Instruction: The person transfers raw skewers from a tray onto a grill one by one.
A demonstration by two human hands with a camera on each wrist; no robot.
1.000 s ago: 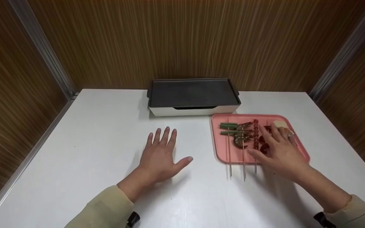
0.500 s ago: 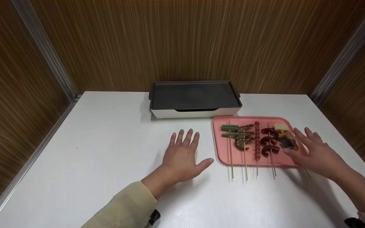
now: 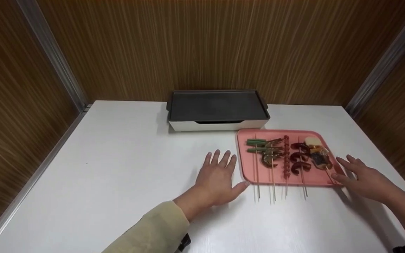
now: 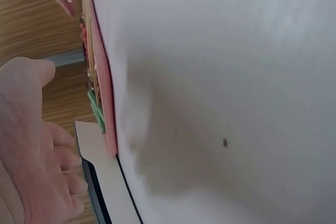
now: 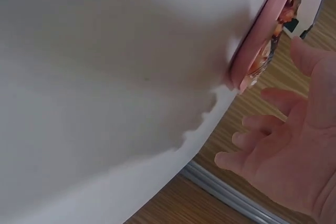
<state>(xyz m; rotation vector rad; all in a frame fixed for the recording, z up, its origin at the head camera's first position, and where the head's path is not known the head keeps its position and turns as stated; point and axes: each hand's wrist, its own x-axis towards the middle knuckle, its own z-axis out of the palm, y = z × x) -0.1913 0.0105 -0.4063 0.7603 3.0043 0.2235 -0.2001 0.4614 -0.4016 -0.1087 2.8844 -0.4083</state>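
A pink tray [image 3: 247, 168] on the white table carries several skewers. From its left come green stalks [image 3: 256, 141], shrimp [image 3: 268, 160], a string of small red pieces [image 3: 287, 158], curled dark-red pieces [image 3: 300, 156] and a skewer of mixed pieces [image 3: 319, 156]. The skewers' bare sticks [image 3: 273, 189] overhang the tray's front edge. My left hand [image 3: 218, 182] hovers palm down with fingers spread, its thumb tip by the tray's front left corner. At the tray's right front corner is my right hand [image 3: 371, 181], fingers loosely extended, holding nothing.
A flat black griddle [image 3: 218, 106] with a white base stands at the back middle of the table, just behind the tray. Wood-grain panels [image 3: 209, 45] with metal corner rails [image 3: 53, 52] enclose the table at the back and sides.
Both hands have moved to the right. My left hand has come up to the tray's left side, while the right has passed from over the skewers to the tray's right edge.
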